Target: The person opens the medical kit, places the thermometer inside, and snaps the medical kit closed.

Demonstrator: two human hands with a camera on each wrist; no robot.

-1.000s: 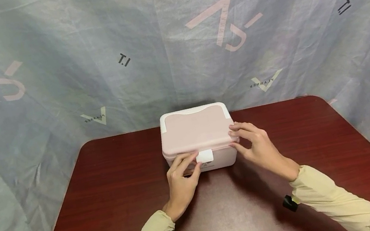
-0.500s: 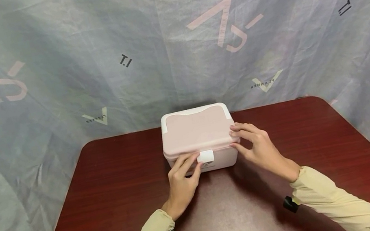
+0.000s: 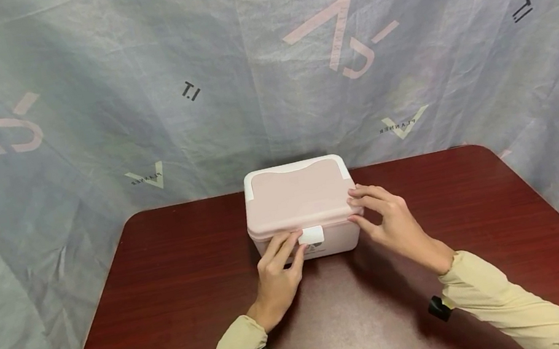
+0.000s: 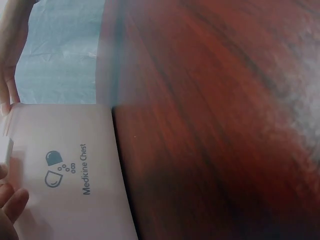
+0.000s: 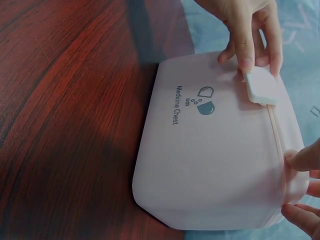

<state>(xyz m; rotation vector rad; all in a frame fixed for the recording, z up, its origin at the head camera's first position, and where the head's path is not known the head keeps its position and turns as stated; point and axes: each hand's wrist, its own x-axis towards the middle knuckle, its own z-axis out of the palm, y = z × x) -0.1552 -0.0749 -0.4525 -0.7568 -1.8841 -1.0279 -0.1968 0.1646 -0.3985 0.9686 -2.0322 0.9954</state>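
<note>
A pale pink medicine chest (image 3: 299, 196) with white trim stands on the table, its lid down. "Medicine Chest" and a capsule drawing are printed on its front, plain in both wrist views. At the front middle sits a white latch (image 5: 261, 86). My left hand (image 3: 275, 278) is at the latch's left end, fingertips against it and the thumb just below. With my right hand (image 3: 398, 228) I hold the lid's front right corner, fingers on top and the thumb at the rim. In the left wrist view only a few left fingertips (image 4: 15, 205) show.
A dark red wooden table (image 3: 175, 280) carries the chest near its back edge. Behind and on both sides hangs a grey printed cloth (image 3: 210, 37). Each sleeve has a black wrist camera, such as the right one (image 3: 439, 308).
Very little differs. My left hand has shifted slightly rightward and up along with the view, its fingers still at the latch. The right hand keeps its place on the lid corner.
</note>
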